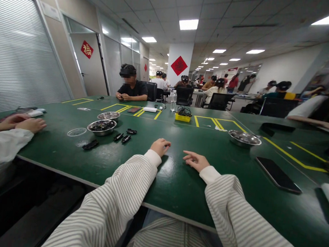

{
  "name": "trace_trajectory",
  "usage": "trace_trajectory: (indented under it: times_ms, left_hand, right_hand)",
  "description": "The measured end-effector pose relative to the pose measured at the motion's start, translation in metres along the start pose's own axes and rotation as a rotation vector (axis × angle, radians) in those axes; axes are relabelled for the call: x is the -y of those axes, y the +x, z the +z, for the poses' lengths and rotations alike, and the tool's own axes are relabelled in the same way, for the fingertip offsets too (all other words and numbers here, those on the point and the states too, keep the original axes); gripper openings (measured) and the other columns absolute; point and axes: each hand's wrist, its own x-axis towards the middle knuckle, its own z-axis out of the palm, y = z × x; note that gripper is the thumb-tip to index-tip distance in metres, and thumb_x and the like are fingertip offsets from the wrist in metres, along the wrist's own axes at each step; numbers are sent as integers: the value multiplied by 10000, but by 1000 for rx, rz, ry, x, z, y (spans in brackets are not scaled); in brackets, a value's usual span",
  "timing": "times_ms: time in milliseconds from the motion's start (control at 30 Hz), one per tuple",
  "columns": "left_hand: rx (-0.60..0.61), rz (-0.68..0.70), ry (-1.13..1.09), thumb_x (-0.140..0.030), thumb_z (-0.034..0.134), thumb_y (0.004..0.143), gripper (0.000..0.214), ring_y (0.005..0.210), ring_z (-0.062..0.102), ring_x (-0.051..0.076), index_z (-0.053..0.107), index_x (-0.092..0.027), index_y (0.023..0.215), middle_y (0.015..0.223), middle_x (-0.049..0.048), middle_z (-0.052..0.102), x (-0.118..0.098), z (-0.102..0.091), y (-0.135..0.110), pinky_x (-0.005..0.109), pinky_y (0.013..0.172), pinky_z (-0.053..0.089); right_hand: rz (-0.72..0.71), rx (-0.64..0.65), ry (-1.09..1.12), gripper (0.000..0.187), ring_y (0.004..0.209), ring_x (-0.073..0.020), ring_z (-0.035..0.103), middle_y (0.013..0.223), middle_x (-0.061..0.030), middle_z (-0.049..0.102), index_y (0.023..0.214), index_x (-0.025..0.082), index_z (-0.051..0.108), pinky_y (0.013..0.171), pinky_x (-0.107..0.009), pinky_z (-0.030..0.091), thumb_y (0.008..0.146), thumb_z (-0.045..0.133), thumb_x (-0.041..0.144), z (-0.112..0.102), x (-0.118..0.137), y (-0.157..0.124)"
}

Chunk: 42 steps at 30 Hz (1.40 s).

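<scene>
My left hand (160,147) is just above the green table (158,192), its fingers curled together. A small dark spot shows at its fingertips; what it is I cannot make out. To its right, my right hand (196,162) has the index finger stretched out towards the left hand, and I see nothing in it. Left of my hands lie several small black parts, among them one (126,139) close to a metal bowl (101,133) full of dark pieces. Another black part (90,144) lies nearer the front edge.
A second metal bowl (118,117) stands behind the first; a clear round lid (76,132) lies left. On the right are another bowl (243,143) and a phone (278,174). A yellow tray (182,118) holds cables beside a bottle (173,101). Co-workers sit around, one's hands (23,122) at left.
</scene>
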Motion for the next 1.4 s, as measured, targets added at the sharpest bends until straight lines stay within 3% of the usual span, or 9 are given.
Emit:
trace_trajectory:
  times_ms: [167, 333, 600, 867, 967, 1033, 1167, 1233, 1400]
  left_hand:
    - [71, -275, 198, -188, 453, 693, 203, 726, 475, 128, 599, -197, 833, 768, 34, 519, 60, -14, 7, 226, 684, 374]
    - [153, -335, 311, -197, 422, 716, 230, 754, 470, 137, 601, -215, 861, 801, 46, 506, 79, -12, 13, 223, 698, 360]
    - [201, -398, 399, -195, 415, 713, 444, 833, 459, 180, 366, -196, 1154, 900, 81, 491, 70, -20, -7, 258, 737, 354]
    - [188, -352, 533, -215, 407, 701, 346, 954, 387, 226, 456, -125, 1032, 967, 116, 474, 42, -40, -43, 326, 802, 320]
    - [134, -171, 523, -284, 435, 682, 503, 1094, 252, 242, 354, -62, 1125, 1142, 145, 368, 27, -26, -31, 328, 900, 224]
    - [149, -145, 495, -371, 417, 686, 609, 1147, 165, 252, 288, -18, 1165, 1223, 166, 274, 20, -8, -18, 325, 936, 164]
    - [216, -448, 445, -485, 321, 705, 711, 1150, 169, 296, 270, 64, 1154, 1228, 236, 238, 21, 22, 6, 362, 933, 155]
    - [236, -494, 402, -499, 307, 707, 717, 1142, 197, 297, 266, 56, 1158, 1237, 234, 223, 25, 28, 11, 362, 926, 174]
    - [270, -267, 228, -496, 328, 710, 685, 1151, 202, 263, 273, 11, 1167, 1238, 193, 258, 9, 28, 4, 334, 942, 173]
  right_hand:
    - [10, -13, -31, 343, 581, -104, 564, 738, -45, 629, 965, 151, 548, 564, -227, 463, 633, 476, 202, -1, -1, 0]
    - [31, -11, -67, 312, 580, -111, 565, 715, -46, 630, 918, 140, 574, 539, -217, 457, 632, 462, 193, -2, 3, 0]
    - [10, 5, -94, 286, 542, -103, 553, 686, -41, 628, 883, 139, 589, 565, -227, 457, 648, 452, 226, -1, 1, -1]
    - [22, 10, -146, 262, 560, -111, 563, 682, -46, 634, 847, 133, 599, 577, -227, 446, 655, 453, 233, -2, 7, -1]
    - [31, 9, -167, 255, 571, -116, 568, 683, -45, 636, 834, 134, 604, 577, -227, 445, 652, 460, 239, -2, 6, -1]
    - [32, 10, -175, 251, 572, -117, 569, 679, -41, 637, 829, 140, 606, 575, -226, 444, 653, 457, 239, -1, 5, 0]
    - [37, 13, -168, 249, 575, -116, 572, 680, -37, 639, 827, 144, 606, 573, -221, 446, 649, 454, 228, -1, 4, 0]
    - [42, 9, -169, 246, 569, -117, 570, 672, -37, 638, 817, 144, 610, 565, -219, 446, 641, 459, 226, -2, 4, 0]
    - [23, -30, -169, 238, 529, -105, 557, 625, -26, 629, 789, 147, 615, 549, -212, 443, 641, 442, 216, -2, 2, 1]
